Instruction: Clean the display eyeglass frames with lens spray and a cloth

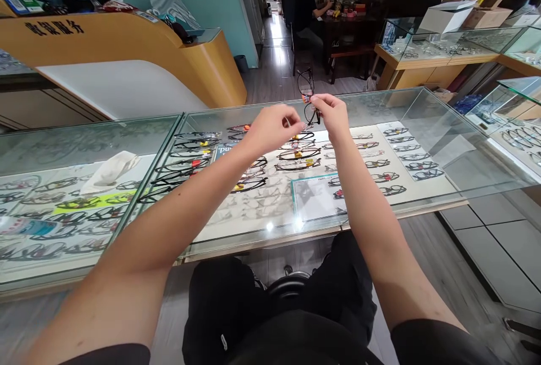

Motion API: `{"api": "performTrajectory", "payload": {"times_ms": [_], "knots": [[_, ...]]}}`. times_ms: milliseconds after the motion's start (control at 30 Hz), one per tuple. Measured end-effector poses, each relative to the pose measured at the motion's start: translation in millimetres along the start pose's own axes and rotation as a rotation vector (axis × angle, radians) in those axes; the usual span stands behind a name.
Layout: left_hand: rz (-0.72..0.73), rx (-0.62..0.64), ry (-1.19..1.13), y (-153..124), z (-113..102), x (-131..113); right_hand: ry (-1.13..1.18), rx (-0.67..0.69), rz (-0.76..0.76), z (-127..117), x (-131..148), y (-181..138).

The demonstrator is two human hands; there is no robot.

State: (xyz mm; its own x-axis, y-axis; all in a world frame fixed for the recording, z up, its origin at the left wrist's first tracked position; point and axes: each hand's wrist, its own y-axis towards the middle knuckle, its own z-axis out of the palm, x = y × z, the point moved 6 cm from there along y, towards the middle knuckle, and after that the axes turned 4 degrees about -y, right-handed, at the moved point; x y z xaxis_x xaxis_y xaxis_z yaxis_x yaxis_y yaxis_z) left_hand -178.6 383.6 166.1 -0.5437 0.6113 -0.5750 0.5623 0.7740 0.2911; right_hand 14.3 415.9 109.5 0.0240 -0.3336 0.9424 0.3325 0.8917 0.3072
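Observation:
My right hand [332, 111] pinches a pair of dark-framed eyeglasses [305, 80] near the bridge. The frame is turned on end above the glass counter, one lens over the other, with a small orange-red label at its middle. Just left of it is my left hand [276, 125], its thumb and index finger curled together in a pinch. Whatever may be between those fingertips is too small or hidden to make out. Beneath both hands, rows of eyeglasses [298, 155] lie inside the glass display case [249, 235], several with red or yellow tags.
A second glass case [54, 142] adjoins on the left, with a crumpled white cloth [110, 170] on it. Behind stands a wooden service counter [203, 66]. A person [310, 10] sits at a dark table farther back. Boxes [448, 18] sit on another case at right.

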Motion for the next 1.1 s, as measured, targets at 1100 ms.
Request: {"api": "performTrajectory", "payload": {"times_ms": [1100], "knots": [[0.113, 0.699, 0.552, -55, 55, -21, -0.358, -0.24, -0.317, -23, 37, -14]]}}
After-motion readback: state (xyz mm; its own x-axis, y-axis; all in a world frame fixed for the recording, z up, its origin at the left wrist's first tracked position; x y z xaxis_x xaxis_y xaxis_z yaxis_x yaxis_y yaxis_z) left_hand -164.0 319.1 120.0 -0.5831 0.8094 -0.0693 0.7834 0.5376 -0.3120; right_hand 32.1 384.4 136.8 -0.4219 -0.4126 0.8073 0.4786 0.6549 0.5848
